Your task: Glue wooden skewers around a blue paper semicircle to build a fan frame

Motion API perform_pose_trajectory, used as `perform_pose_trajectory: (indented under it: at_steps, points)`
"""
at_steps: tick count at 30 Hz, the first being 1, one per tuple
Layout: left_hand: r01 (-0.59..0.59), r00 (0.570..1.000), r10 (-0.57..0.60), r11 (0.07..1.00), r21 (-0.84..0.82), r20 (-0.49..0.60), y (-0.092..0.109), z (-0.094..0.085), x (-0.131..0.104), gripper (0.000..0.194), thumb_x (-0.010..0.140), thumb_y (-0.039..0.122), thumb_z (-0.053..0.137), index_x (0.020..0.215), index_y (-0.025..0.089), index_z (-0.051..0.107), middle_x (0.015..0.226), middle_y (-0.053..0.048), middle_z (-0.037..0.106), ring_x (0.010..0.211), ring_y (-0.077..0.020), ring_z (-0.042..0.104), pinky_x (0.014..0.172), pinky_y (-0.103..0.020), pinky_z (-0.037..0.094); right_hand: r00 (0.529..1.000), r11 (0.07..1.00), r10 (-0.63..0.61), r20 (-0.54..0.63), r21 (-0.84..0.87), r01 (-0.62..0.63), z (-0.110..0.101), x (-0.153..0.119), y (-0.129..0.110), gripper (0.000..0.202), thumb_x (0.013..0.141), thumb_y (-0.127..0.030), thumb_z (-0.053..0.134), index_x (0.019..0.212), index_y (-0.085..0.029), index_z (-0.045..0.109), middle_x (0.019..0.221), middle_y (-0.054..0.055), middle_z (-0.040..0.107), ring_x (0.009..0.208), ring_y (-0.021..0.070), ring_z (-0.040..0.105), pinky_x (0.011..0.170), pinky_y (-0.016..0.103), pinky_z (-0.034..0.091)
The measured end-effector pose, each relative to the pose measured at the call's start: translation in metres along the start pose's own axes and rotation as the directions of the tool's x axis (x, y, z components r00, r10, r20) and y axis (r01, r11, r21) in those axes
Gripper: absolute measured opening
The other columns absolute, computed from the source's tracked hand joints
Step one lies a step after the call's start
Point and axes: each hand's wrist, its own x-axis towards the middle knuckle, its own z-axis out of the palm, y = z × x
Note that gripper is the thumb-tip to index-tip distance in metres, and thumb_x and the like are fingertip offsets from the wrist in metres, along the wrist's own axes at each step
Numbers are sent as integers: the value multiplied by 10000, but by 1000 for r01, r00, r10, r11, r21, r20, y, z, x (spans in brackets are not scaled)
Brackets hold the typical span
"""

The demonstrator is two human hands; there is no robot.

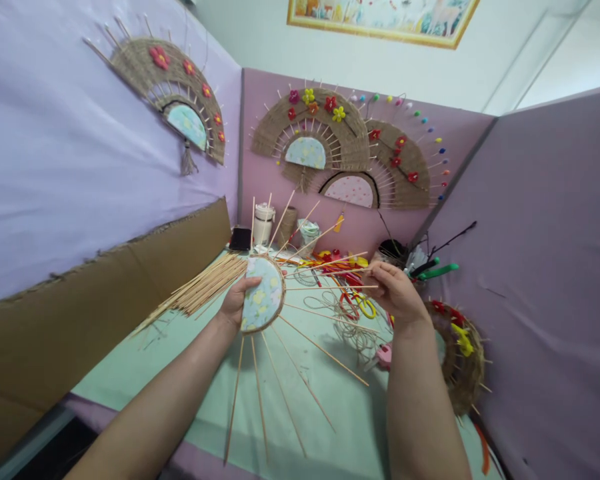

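My left hand [236, 303] is closed around the straight edge of a half-round fan base [266, 300] covered in pale blue floral cloth, thumb on top. Thin wooden sticks [317, 348] fan out from its curved rim in several directions. My right hand [393, 290] pinches the outer end of one stick on the right side of the rim; its fingertips partly hide that end. Left of the base, a bundle of loose wooden sticks [205, 283] lies on the green tabletop [180, 360].
Twine [353, 327], scissors [365, 305] and red and yellow craft pieces lie behind. A twine spool [287, 227] and a white bottle [264, 223] stand at the back. Finished woven fans [310, 120] hang on the walls. Pliers [437, 271] and a flowered wreath-like piece [463, 360] are right.
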Motion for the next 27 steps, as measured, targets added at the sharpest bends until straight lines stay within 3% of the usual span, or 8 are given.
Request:
perform_pose_trajectory:
  at_steps: [5, 11, 15, 18, 22, 24, 27]
  points:
    - [-4, 998, 3, 1000, -17, -69, 1, 4, 1, 547, 808, 92, 472, 1353, 51, 495, 929, -153, 766, 887, -284, 735, 902, -445, 556, 989, 989, -129, -74, 57, 133, 13, -7, -16, 269, 698, -388, 791, 690, -196, 604, 488, -79, 384, 455, 58, 310, 468, 216, 244]
    - [-55, 970, 32, 994, -90, -243, 5, 13, 0, 509, 838, 84, 426, 1339, 36, 502, 788, -117, 770, 768, -260, 747, 878, -415, 571, 975, 980, -197, -107, -54, 192, 21, -9, -19, 244, 715, -354, 780, 668, -191, 605, 493, -73, 389, 482, 71, 343, 476, 225, 250]
    - [-109, 958, 73, 987, -118, -278, 8, 15, 0, 504, 839, 92, 436, 1336, 49, 509, 806, -120, 771, 781, -267, 747, 890, -430, 567, 996, 984, -77, -50, -165, 68, 16, -7, -12, 306, 722, -453, 745, 686, -203, 572, 534, -65, 385, 478, 78, 289, 461, 239, 220]
    - [-176, 953, 137, 976, -126, -272, 12, 12, 2, 539, 817, 89, 460, 1354, 70, 497, 868, -123, 774, 825, -272, 744, 897, -436, 565, 985, 923, 110, 130, -382, -52, 12, -1, -3, 323, 773, -501, 665, 732, -196, 565, 560, -54, 402, 489, 85, 309, 459, 238, 236]
    - [-198, 952, 157, 971, -134, -264, 14, 8, 4, 548, 807, 97, 481, 1354, 77, 498, 885, -126, 772, 794, -267, 746, 839, -426, 589, 868, 786, 327, 373, -617, -30, 29, 14, 20, 257, 813, -415, 602, 742, -168, 603, 591, -40, 462, 538, 90, 364, 480, 225, 271]
    - [-188, 951, 145, 972, -140, -272, 14, 8, 4, 537, 819, 109, 488, 1355, 68, 500, 865, -127, 772, 750, -258, 746, 803, -409, 599, 798, 770, 387, 463, -638, -3, 53, 21, 36, 167, 759, -306, 641, 677, -162, 612, 588, -45, 485, 564, 86, 390, 502, 215, 290]
    - [-150, 956, 108, 979, -137, -273, 11, 10, 3, 509, 841, 133, 485, 1343, 60, 515, 814, -123, 770, 697, -254, 741, 784, -405, 601, 655, 771, 463, 597, -636, 34, 97, 23, 58, 72, 710, -184, 617, 642, -165, 608, 553, -69, 497, 550, 77, 415, 515, 201, 316]
